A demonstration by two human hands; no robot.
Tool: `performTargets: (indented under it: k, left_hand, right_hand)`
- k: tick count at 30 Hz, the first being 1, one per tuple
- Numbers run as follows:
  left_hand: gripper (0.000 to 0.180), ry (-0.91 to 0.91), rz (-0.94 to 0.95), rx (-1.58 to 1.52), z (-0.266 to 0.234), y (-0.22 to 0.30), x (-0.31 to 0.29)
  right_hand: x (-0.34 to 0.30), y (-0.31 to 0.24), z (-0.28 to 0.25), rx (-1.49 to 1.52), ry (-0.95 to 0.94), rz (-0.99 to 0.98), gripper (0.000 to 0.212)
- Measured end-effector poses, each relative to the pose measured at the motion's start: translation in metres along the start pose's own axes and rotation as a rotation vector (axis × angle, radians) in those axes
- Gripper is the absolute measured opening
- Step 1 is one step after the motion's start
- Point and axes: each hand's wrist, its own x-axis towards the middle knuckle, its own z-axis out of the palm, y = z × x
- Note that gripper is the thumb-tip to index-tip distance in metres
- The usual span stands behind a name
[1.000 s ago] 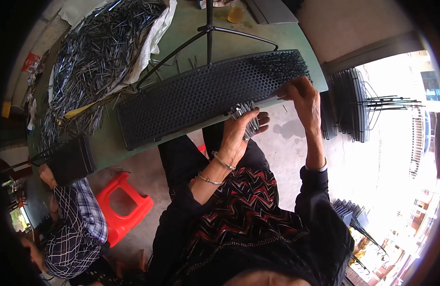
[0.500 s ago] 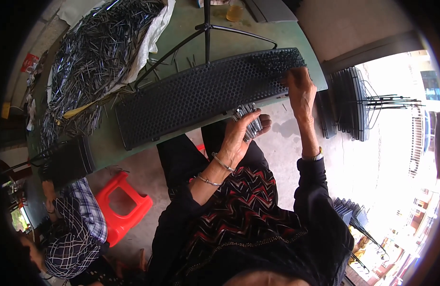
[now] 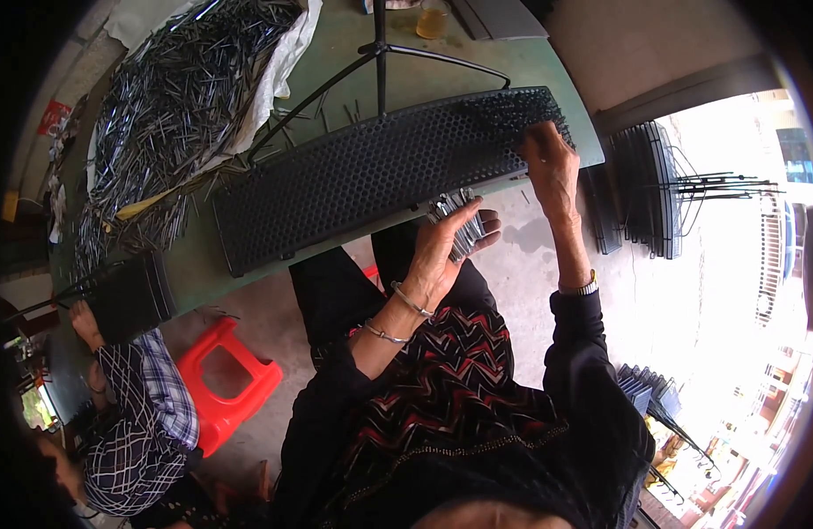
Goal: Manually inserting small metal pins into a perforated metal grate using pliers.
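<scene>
A bundle of short metal pins [image 3: 464,231] lies in my left hand [image 3: 434,251], held under the thumb just off the near edge of a long black perforated panel [image 3: 353,172]. My right hand [image 3: 553,172] is at the panel's right end, its fingers pinched and blurred; what they hold, if anything, is hidden. Around those fingers many dark pins [image 3: 503,115] stand in the holes of the panel's right part. Toward the left, the holes show no pins. A black rod frame [image 3: 381,53] with splayed legs meets the panel's far edge.
A heap of dark metal pins [image 3: 186,97] lies on a white sack at the far left of the green table [image 3: 336,53]. Behind stands a glass of yellow liquid [image 3: 431,21]. A red stool [image 3: 226,379], a co-worker [image 3: 133,423] at left, and stacked black panels [image 3: 644,189] at right.
My right hand has shifted slightly at the panel's right end. My left hand stays put with the pins. The co-worker's hand has moved up along a dark panel at the left.
</scene>
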Motion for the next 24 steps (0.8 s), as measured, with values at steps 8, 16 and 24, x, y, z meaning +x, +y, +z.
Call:
performTargets:
  k: [8,16,24]
  left_hand:
    - [0.015,-0.014,-0.013,0.074,0.0016,-0.0008,-0.0016]
    - [0.013,-0.053,0.053,0.129,-0.0006,-0.003,-0.0003]
    - [0.015,-0.002,0.075,0.1,0.0065,-0.0008,-0.0041]
  right_hand:
    - [-0.0063,-0.0008,0.0044,-0.254,0.093,-0.138,0.011]
    - [-0.0093,-0.0056,0.0009,-0.415,0.119,-0.097,0.014]
    - [-0.0067,-0.0051,-0.0023,-0.412,0.058,-0.109,0.013]
